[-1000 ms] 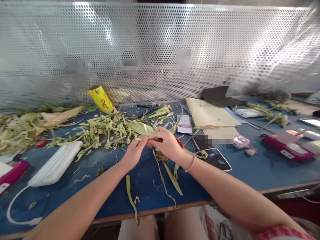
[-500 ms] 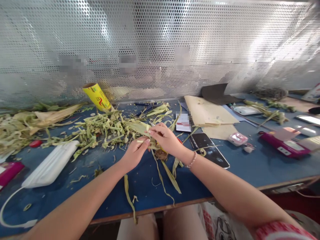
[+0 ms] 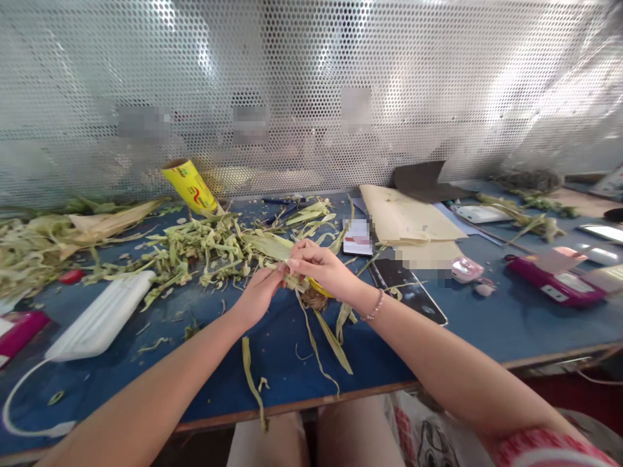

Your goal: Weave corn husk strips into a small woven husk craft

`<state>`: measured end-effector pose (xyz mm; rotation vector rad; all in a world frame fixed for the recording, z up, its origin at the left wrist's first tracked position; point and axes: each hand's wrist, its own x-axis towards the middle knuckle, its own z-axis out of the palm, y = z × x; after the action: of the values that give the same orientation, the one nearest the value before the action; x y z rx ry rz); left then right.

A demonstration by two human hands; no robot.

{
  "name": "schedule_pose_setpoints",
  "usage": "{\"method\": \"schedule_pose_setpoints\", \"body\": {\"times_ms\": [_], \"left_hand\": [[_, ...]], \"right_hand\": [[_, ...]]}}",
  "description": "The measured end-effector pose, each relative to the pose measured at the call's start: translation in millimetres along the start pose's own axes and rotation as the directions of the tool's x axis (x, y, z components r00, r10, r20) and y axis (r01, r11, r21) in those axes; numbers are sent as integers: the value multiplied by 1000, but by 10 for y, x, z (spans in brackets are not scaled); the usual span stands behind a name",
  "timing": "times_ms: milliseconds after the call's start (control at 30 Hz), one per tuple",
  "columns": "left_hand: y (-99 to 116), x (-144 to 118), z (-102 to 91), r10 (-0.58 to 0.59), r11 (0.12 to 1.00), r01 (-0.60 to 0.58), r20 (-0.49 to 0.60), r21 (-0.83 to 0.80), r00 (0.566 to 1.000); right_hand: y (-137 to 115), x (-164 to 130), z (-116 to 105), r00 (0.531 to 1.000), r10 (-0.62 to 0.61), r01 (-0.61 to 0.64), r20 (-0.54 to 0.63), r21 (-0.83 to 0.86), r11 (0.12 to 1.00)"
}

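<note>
My left hand (image 3: 257, 295) and my right hand (image 3: 322, 267) meet over the middle of the blue table (image 3: 487, 324). Both pinch a pale green leaf strip (image 3: 286, 275) between their fingertips. Long ends of the strip (image 3: 327, 337) hang down from my hands onto the table. Below my right hand lies a small brown woven piece (image 3: 314, 299). A heap of cut green leaves (image 3: 209, 250) lies just behind my hands.
A yellow roll (image 3: 189, 187) leans on the perforated metal screen (image 3: 311, 97). A white case (image 3: 100, 316) with a cable lies at left, a black phone (image 3: 406, 292), tan paper (image 3: 409, 224), a pink box (image 3: 555, 280) at right. More leaves (image 3: 39, 243) far left.
My hands have drawn closer together on the strip and shifted slightly away from me. The view has tilted a little; the things on the table stay put.
</note>
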<state>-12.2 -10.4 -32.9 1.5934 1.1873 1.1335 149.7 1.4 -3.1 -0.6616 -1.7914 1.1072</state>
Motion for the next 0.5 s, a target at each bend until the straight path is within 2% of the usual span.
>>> {"method": "schedule_pose_setpoints", "body": {"times_ms": [100, 300, 500], "left_hand": [[33, 3, -5, -77, 997, 77, 67, -7, 995], [1, 36, -2, -95, 995, 95, 18, -19, 995], [79, -3, 33, -115, 962, 111, -1, -251, 993]], "right_hand": [[-11, 2, -13, 999, 32, -32, 25, -24, 999], [-13, 5, -9, 996, 68, -63, 50, -100, 993], [16, 16, -5, 988, 149, -144, 39, -113, 983]]}}
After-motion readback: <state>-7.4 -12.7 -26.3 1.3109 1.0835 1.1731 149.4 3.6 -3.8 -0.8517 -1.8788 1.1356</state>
